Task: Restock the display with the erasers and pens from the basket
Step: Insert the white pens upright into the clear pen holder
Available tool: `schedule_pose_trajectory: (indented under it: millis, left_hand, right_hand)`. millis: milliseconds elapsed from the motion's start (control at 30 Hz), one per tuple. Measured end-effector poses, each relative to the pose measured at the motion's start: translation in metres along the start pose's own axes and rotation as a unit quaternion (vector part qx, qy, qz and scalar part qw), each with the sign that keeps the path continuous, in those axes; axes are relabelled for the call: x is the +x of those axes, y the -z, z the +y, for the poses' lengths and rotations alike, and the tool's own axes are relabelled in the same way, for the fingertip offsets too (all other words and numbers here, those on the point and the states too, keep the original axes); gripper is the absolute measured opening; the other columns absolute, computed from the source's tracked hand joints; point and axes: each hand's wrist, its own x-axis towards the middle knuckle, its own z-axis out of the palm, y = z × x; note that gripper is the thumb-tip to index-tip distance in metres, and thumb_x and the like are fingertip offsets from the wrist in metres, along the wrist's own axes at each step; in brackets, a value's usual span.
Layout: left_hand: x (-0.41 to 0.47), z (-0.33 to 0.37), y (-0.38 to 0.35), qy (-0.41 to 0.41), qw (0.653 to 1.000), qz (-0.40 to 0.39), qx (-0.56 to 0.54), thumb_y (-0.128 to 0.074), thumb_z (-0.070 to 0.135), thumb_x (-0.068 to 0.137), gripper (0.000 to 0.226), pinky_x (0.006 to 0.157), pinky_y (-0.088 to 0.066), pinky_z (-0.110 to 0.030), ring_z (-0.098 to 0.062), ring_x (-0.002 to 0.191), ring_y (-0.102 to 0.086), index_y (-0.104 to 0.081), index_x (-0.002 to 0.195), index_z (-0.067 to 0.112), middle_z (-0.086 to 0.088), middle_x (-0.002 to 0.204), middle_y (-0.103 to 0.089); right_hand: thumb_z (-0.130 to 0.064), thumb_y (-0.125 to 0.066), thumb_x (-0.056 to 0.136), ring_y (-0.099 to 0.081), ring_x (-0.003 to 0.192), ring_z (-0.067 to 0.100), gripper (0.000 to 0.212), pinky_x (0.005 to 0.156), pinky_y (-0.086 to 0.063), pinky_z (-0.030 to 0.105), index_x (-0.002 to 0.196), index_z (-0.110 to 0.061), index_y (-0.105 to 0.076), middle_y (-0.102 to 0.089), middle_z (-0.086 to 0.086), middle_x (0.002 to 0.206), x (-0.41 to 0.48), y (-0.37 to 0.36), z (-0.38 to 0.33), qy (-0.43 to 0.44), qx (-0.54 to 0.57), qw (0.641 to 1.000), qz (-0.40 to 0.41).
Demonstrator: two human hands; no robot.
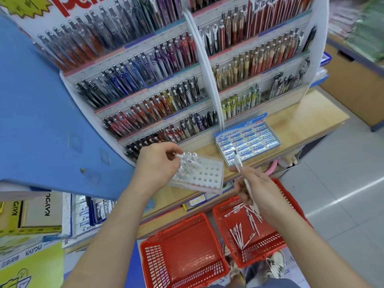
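Left hand (158, 162) pinches a pen (180, 156) at the rack (207, 173); right hand (254, 183) grips pens (239, 163) above a red basket (276, 235).

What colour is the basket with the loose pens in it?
The basket is red, clearest in the head view.

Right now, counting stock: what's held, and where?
Left hand pinches a slim white pen near one end; right hand grips a white black-tipped pen around its middle.
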Motion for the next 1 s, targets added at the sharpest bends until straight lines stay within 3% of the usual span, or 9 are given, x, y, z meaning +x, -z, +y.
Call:
schedule_pose_trajectory:
  millis: [267, 367, 533, 700, 800, 1000]
  left_hand:
    - [-0.003, 0.009, -0.017, -0.073, 0.992, -0.02, 0.1, -0.06, 0.006, 0.083, 0.026, 0.085, -0.05, -0.029, -0.017, 0.087, -0.064, -0.072, 0.104, 0.015, -0.003, 0.094, -0.072]
    - [-0.001, 0.008, -0.023, -0.075, 0.993, -0.017, 0.095, -0.061, 0.006, 0.084, 0.023, 0.084, -0.049, -0.028, -0.017, 0.084, -0.063, -0.071, 0.103, 0.014, -0.004, 0.093, -0.071]
    - [0.007, 0.003, -0.027, -0.097, 0.992, -0.002, 0.08, -0.068, 0.007, 0.082, 0.018, 0.081, -0.046, -0.023, -0.011, 0.077, -0.056, -0.074, 0.098, 0.015, 0.002, 0.095, -0.063]
    - [0.01, 0.003, -0.023, -0.095, 0.99, -0.001, 0.109, -0.068, 0.006, 0.081, 0.019, 0.076, -0.04, -0.016, -0.007, 0.075, -0.053, -0.072, 0.096, 0.016, 0.007, 0.086, -0.059]
    - [0.012, 0.004, -0.019, -0.092, 0.989, 0.002, 0.115, -0.07, 0.006, 0.08, 0.018, 0.077, -0.046, -0.022, -0.01, 0.075, -0.054, -0.073, 0.094, 0.016, 0.007, 0.084, -0.059]
    - [0.012, 0.012, -0.022, -0.088, 0.989, -0.038, 0.115, -0.07, 0.009, 0.081, 0.02, 0.084, -0.051, -0.032, -0.015, 0.082, -0.062, -0.073, 0.1, 0.015, -0.002, 0.094, -0.068]
  right_hand:
    - [-0.02, -0.04, 0.1, -0.038, 0.047, 0.014, 0.027, 0.047, -0.025, 0.028, 0.092, -0.013, -0.064, -0.051, 0.007, 0.065, -0.001, 0.001, 0.001, -0.005, -0.005, 1.0, -0.006]
    - [-0.019, -0.04, 0.101, -0.038, 0.047, 0.014, 0.025, 0.046, -0.025, 0.027, 0.089, -0.015, -0.062, -0.051, 0.008, 0.067, 0.0, 0.002, 0.002, -0.005, 0.003, 1.0, -0.008]
    - [-0.028, -0.041, 0.102, -0.036, 0.045, 0.014, 0.023, 0.041, -0.023, 0.019, 0.105, -0.027, -0.063, -0.05, 0.007, 0.065, 0.001, 0.001, 0.004, -0.001, 0.018, 0.999, -0.032]
    - [-0.03, -0.041, 0.101, -0.029, 0.045, 0.014, 0.026, 0.04, -0.017, 0.017, 0.107, -0.02, -0.064, -0.049, 0.006, 0.064, 0.004, 0.001, 0.006, 0.009, -0.002, 1.0, -0.024]
    - [-0.03, -0.042, 0.101, -0.03, 0.045, 0.012, 0.026, 0.038, -0.019, 0.018, 0.107, -0.02, -0.065, -0.05, 0.005, 0.064, 0.004, 0.002, 0.006, 0.009, 0.001, 1.0, -0.021]
    - [-0.024, -0.045, 0.1, -0.034, 0.041, 0.008, 0.026, 0.036, -0.022, 0.017, 0.085, -0.017, -0.064, -0.047, 0.002, 0.059, 0.007, 0.004, 0.007, -0.012, 0.025, 0.999, -0.024]
